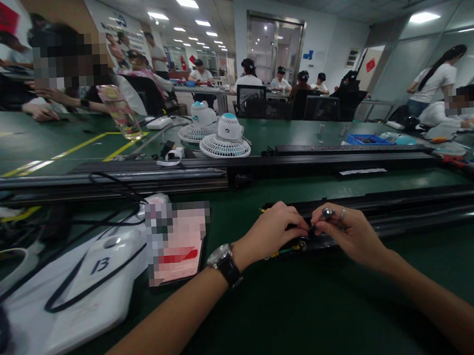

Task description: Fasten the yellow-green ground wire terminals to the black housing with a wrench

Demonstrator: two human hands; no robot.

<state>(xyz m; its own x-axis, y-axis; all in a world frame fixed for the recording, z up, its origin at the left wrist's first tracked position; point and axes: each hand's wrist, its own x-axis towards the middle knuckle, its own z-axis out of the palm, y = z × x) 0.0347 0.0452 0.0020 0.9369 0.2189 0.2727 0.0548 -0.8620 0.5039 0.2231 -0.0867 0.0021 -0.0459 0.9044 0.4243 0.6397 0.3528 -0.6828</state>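
My left hand (278, 229), with a watch (225, 264) on its wrist, is closed in a pinch at the near end of a long black bar (416, 223). Facing it, my right hand (349, 236) wears rings and pinches too, the fingertips of both hands almost meeting. Between them shows a small dark piece (313, 230), too small and shaded to name. Just below my left fingers, thin yellow and green wires (285, 251) stick out at the bar's end. What my left fingertips grip is hidden behind them.
Left of my arm lie a phone (180, 245) and a white case marked 13 (102, 277) with a black cable across it. Beyond are long dark bars (160, 175), white fans (224, 138), a bottle (120, 112) and a blue tray (365, 139). People sit around.
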